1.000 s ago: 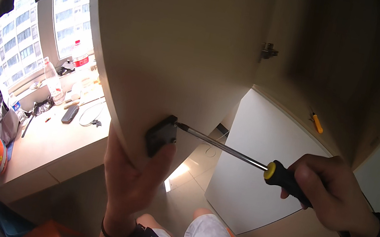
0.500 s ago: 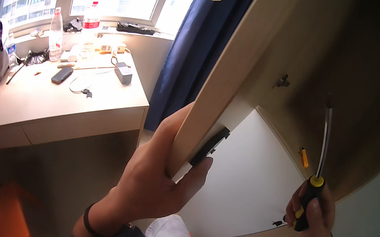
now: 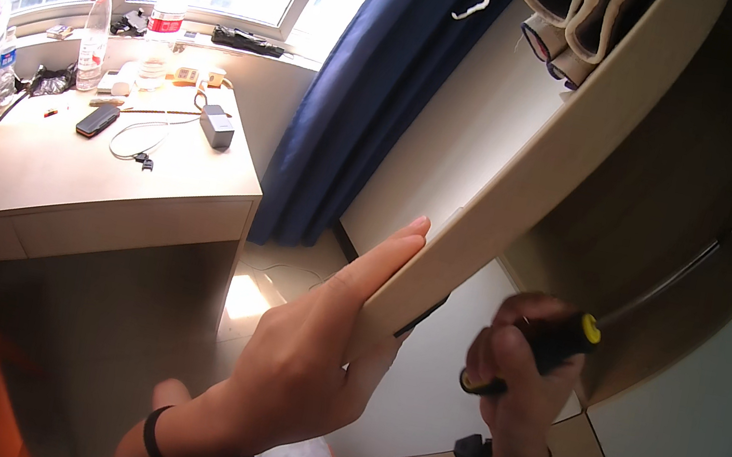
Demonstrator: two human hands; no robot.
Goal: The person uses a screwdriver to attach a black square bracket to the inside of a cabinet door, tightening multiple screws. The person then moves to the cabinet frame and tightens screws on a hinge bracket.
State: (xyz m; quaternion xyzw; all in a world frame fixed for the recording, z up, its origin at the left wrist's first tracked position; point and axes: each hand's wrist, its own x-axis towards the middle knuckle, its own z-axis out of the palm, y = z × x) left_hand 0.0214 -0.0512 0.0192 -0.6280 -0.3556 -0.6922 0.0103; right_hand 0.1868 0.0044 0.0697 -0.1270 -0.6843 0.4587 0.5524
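Note:
A pale wooden door or panel (image 3: pixel 532 175) stands on edge in front of me, slanting up to the right. My left hand (image 3: pixel 301 349) is closed round its lower end, fingers on the outer face and the thumb side behind it. A black fitting (image 3: pixel 422 317) shows on the panel's inner side, mostly hidden. To the right of the panel, my right hand (image 3: pixel 518 368) is wrapped round the black and yellow handle of a screwdriver (image 3: pixel 570 339). The thin metal shaft points up and right into the dark cabinet interior (image 3: pixel 692 159), and touches nothing I can make out.
At left stands a desk (image 3: pixel 185 197) with bottles, a dark case (image 3: pixel 98 121), a grey power adapter (image 3: pixel 217 126) and a cable. A blue curtain (image 3: pixel 340 97) hangs beside the window. Fabric items with beige trim (image 3: pixel 594 19) sit behind the panel's top. A cord trails from my right wrist.
The panel leans further right, and my left hand has shifted along with it. My right hand has moved left and turned, so the screwdriver tilts right instead of standing upright.

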